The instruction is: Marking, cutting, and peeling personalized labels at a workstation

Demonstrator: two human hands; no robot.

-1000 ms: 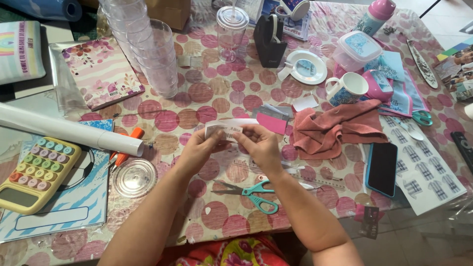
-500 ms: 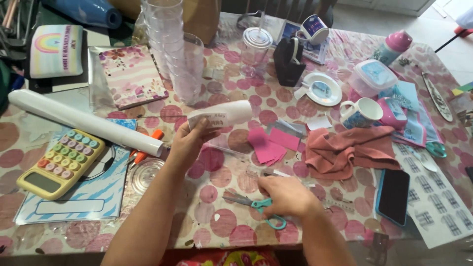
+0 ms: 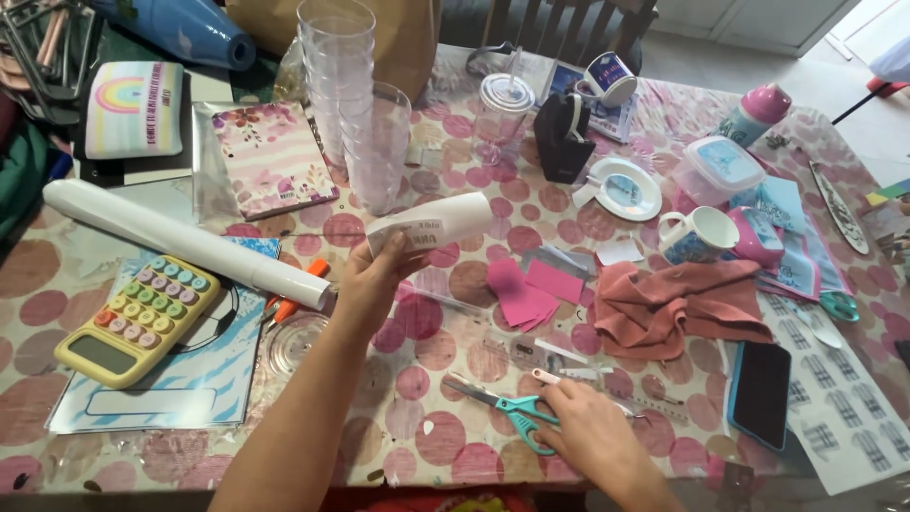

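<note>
Reaching for teal-handled scissors [image 3: 502, 406] with right hand [image 3: 595, 438], left hand [image 3: 374, 277] gripping a rolled white sheet [image 3: 444, 223].
Right fingers curl onto the scissor handles on the tablecloth [image 3: 445, 455]; grip closed or not, can't tell. Left fingers wrapped shut around the roll's near end, roll lifted off the table. Just past them: pink paper squares [image 3: 533, 289], salmon cloth [image 3: 678, 305]. Farther: stacked clear cups [image 3: 355, 104].

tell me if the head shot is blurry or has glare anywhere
Head view: mostly sharp and evenly lit; the left hand with its paper strip is crisp, the right hand at the scissors is slightly soft; bright daylight washes out the floor at top right; edges bend a little.
</note>
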